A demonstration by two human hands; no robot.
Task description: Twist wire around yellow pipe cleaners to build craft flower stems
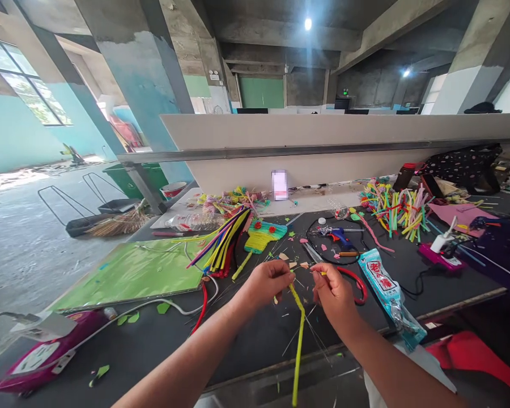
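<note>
At the lower centre of the frame, the left hand (267,281) and right hand (332,292) are meeting over the dark worktop (246,334), both working on a yellow-green pipe cleaner (298,334).

The likeliest slip is the pipe cleaner sliding out of the left pinch: only its top end is being held, and the long free part is hanging down toward the lower edge of the frame, so its own pull could drag it loose. The thin wires (310,331) lying on the worktop just beneath could also be catching on the stem or pricking a finger. The red-handled scissors (352,279) are sitting just behind the right hand, near enough for a knuckle to be knocking them. The blue glue gun (339,237) and its black cord are lying farther up the frame, clear of the hands.

The left hand is closing nearly all the way, thumb and forefinger pinching the upper tip of the pipe cleaner. The right hand is also curling almost shut, its fingertips nipping something small and yellow; whether that is the same stem's end or a separate scrap is too small to tell. The two hands are being held near each other, not touching.
</note>
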